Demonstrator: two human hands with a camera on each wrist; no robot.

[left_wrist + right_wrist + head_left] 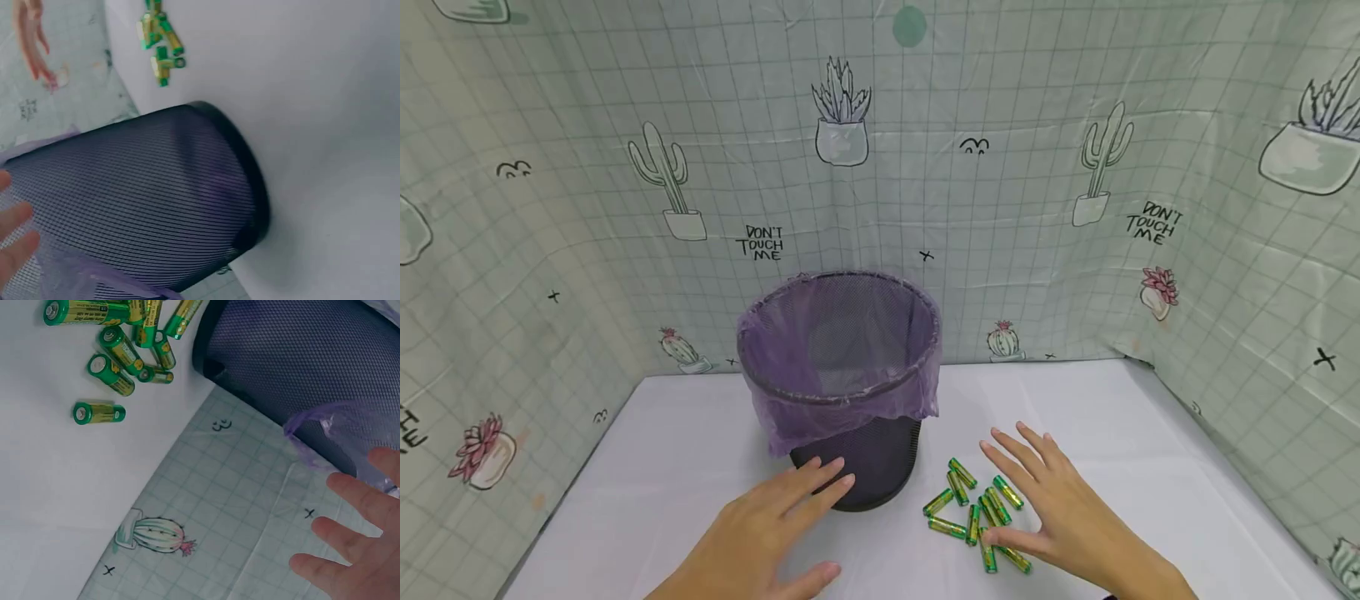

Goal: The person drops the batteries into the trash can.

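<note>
In the head view, the bin (880, 467) stands on the white bench (685, 450), near its back edge and a little left of that edge's middle. A purple bag (797, 429) lines it and is folded out over the rim, hanging lower at the left. The batteries (973, 525), green and gold, lie scattered in a loose cluster in front of the bin and to its right, well apart from the back edge. The left hand (760, 525) is in front of the bin, fingers spread, thumb well out to the side. The right hand (1063, 508) is beside the batteries, toward the bench's right edge, fingers also spread; its thumb overlaps some of them here, and I cannot tell whether it touches. A gridded cloth (880, 200) rises behind the bench's back edge and along both sides.

The left wrist view is blurred: the bin's mesh wall and dark base fill the middle, left fingertips show beside the wall, slightly apart, and the batteries lie beyond the base.

In the right wrist view, the batteries lie on their sides near the bin's base, and the right fingers are fanned in front of the cloth, where a cactus print (159, 535) shows just past the bench's edge.
</note>
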